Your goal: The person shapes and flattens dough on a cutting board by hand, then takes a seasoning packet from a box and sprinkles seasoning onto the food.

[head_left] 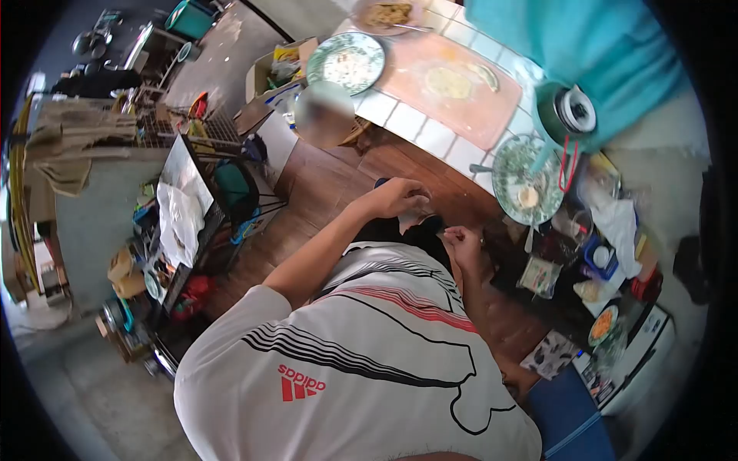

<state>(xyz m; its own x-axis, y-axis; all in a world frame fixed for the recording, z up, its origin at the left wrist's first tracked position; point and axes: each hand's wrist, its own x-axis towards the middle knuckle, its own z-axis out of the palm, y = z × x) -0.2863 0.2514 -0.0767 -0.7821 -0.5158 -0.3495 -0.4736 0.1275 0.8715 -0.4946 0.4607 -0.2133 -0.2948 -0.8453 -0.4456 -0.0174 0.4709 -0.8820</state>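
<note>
My left hand (398, 198) hovers in front of my lap, its fingers loosely bent and apart, with no held thing that I can make out. A small pale, blurry patch shows just below its fingertips. To the right and a little closer to me is my right hand (463, 244), fingers curled together; whatever may be in them is hidden. Both hands are off the tiled table (430, 131). On it lies a pink board (407, 73) bearing a flat round of dough (449, 83) and a pale strip (483, 76).
A floury patterned plate (346, 63) and a bowl of yellowish food (387, 14) sit beyond the board. Another patterned plate (507, 180) holds a pale lump. A teal pot (550, 115) stands behind it. Cluttered shelving (184, 192) is at left; a person's blurred head shows near the table.
</note>
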